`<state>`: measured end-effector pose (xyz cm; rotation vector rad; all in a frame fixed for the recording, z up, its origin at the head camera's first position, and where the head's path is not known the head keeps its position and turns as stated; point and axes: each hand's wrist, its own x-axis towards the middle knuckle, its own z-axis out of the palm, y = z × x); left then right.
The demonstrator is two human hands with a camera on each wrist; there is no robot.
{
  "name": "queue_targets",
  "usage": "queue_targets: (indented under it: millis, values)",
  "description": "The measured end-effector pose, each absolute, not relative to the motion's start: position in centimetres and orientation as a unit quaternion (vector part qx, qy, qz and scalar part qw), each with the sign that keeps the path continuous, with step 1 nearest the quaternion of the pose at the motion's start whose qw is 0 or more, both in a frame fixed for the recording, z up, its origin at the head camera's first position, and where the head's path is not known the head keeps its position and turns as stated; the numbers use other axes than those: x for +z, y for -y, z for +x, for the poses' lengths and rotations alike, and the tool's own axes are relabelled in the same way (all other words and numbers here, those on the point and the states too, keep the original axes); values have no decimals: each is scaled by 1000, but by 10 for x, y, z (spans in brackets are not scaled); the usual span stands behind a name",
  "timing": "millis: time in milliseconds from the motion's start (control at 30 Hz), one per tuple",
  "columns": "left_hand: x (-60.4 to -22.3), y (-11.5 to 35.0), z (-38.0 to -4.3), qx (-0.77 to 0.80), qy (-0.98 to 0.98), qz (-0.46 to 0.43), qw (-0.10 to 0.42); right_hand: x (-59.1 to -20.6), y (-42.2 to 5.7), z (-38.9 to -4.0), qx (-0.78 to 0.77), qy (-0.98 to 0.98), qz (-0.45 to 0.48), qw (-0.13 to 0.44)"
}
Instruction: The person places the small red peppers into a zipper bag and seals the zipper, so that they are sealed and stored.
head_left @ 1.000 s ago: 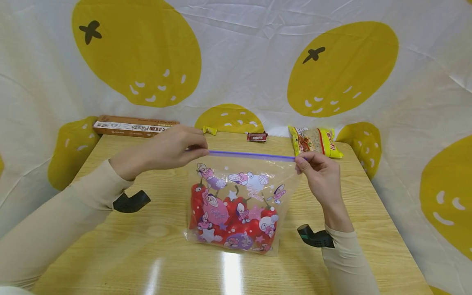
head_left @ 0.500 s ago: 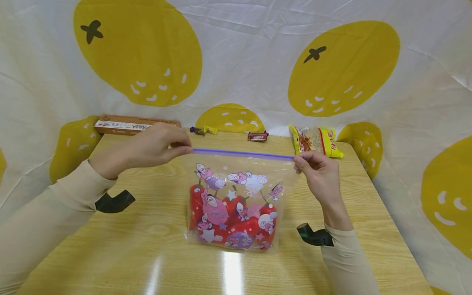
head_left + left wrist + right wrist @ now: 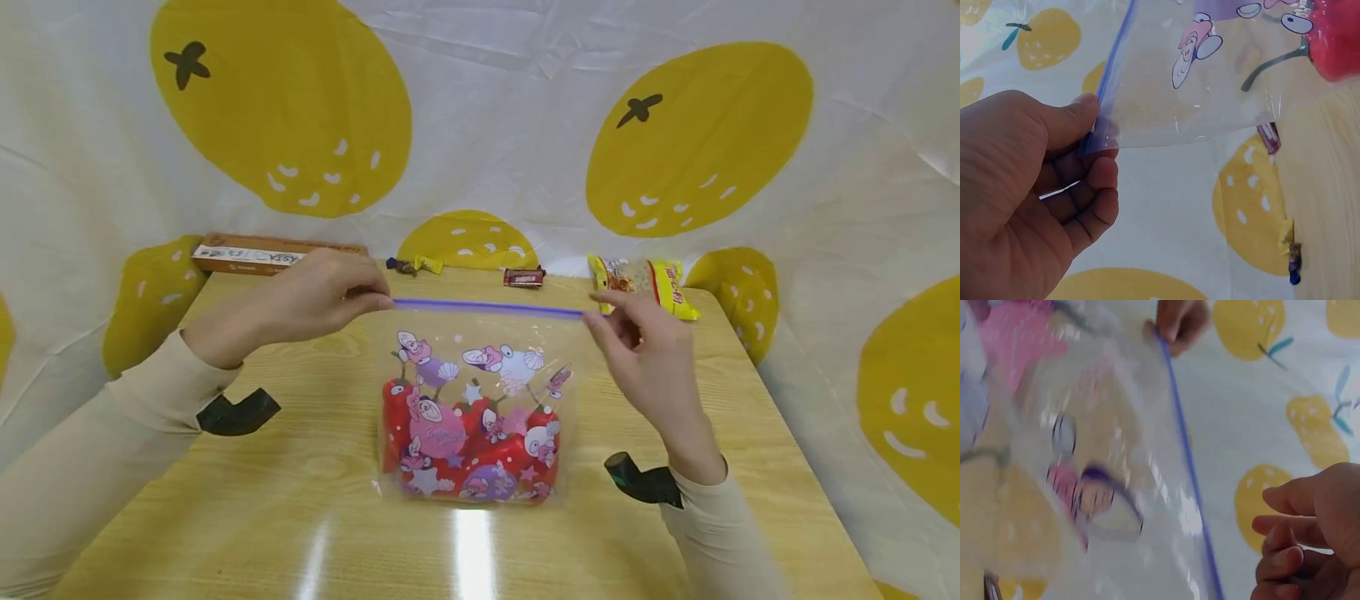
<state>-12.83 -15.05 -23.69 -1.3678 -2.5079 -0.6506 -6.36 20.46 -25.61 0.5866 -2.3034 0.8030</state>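
A clear zip bag [image 3: 480, 333] printed with pink and purple cartoon figures stands upright over the table, its blue-purple zip strip along the top. Red peppers with green stems [image 3: 495, 458] fill its lower half. My left hand [image 3: 307, 292] pinches the top left corner between thumb and fingers; the left wrist view shows the thumb [image 3: 1075, 122] on the zip's end. My right hand [image 3: 652, 358] is beside the zip's right end. In the right wrist view, the fingers of that hand [image 3: 1310, 537] are loosely bent and apart from the bag, with nothing between them.
Along the wooden table's [image 3: 300, 483] back edge lie a pasta box [image 3: 247, 252], small twist-wrapped candies [image 3: 416, 265], a dark red packet [image 3: 524, 277] and a yellow food bag [image 3: 645, 283]. Behind hangs a fruit-print cloth [image 3: 495, 108].
My left hand slid left along the zip to the bag's corner, then stayed there. The right hand has let go of the right corner, its thumb and finger spreading apart.
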Motion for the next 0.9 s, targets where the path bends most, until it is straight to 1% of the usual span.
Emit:
queue_targets:
  millis: [67,167,200,267,400,500,633,767,833,900]
  values:
    - [-237,151,-127,-227,849,-463,112,-249,-184,-59,283,882,268,265]
    - [-239,151,-122,-256,841,-463,111,-249,-158,-59,252,898,309,187]
    - [-239,150,-120,-270,838,-462,106,-251,-151,-60,244,902,315,169]
    - [-241,150,-115,-306,831,-458,77,-253,-144,-61,242,903,321,149]
    - [-245,156,-113,-430,792,-431,-40,-255,-141,-60,284,889,328,145]
    - [-262,165,-121,-536,737,-386,-142,-251,-142,-54,321,869,348,147]
    - [-310,162,-131,-592,699,-313,-252,-243,-140,-46,355,824,410,165]
    - [-364,145,-127,-614,658,-264,-348,-237,-139,-42,374,770,474,207]
    - [-384,134,-122,-644,612,-236,-393,-238,-140,-43,397,746,490,213]
    - [-398,124,-117,-693,540,-210,-429,-240,-142,-44,446,716,499,198]
